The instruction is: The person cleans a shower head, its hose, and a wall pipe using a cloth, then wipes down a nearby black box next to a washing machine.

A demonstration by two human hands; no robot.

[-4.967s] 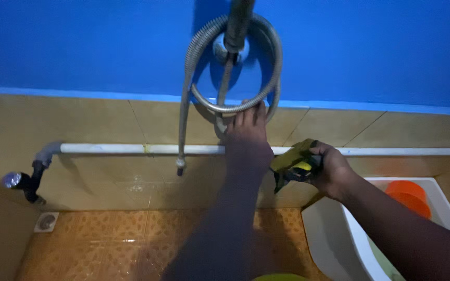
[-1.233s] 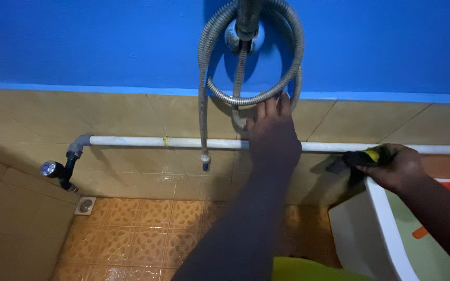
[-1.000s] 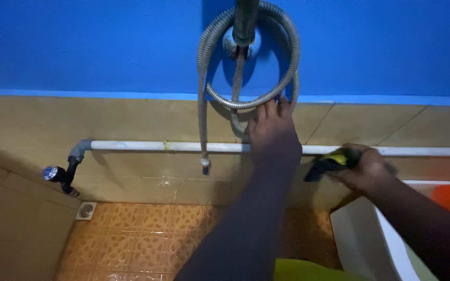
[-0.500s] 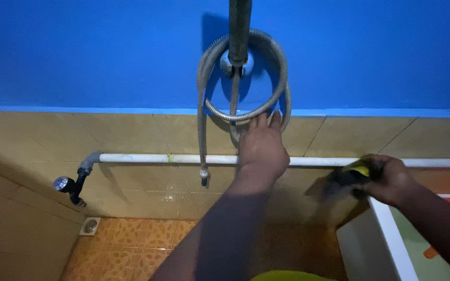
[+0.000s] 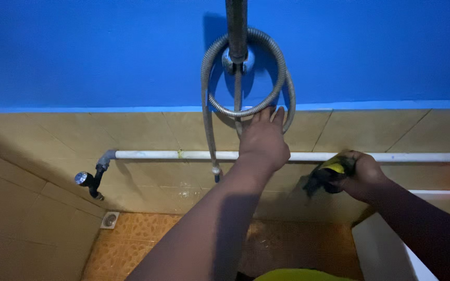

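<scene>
While my left hand (image 5: 263, 141) lies flat on the tiled wall (image 5: 147, 132) | right hand (image 5: 363, 174) grips yellow-black scrub pad (image 5: 329, 171) at 3 o'clock, under white pipe (image 5: 183, 155) | wiping unfinished, I judge.

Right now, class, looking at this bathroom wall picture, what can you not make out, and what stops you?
- White pipe: a stretch is hidden behind the left hand, head view.
- Yellow and dark cloth: mostly covered by the right hand; its full shape is unclear.
- White tub: cut off by the right and bottom edges.
- Floor drain: too small and dim for detail.
</scene>
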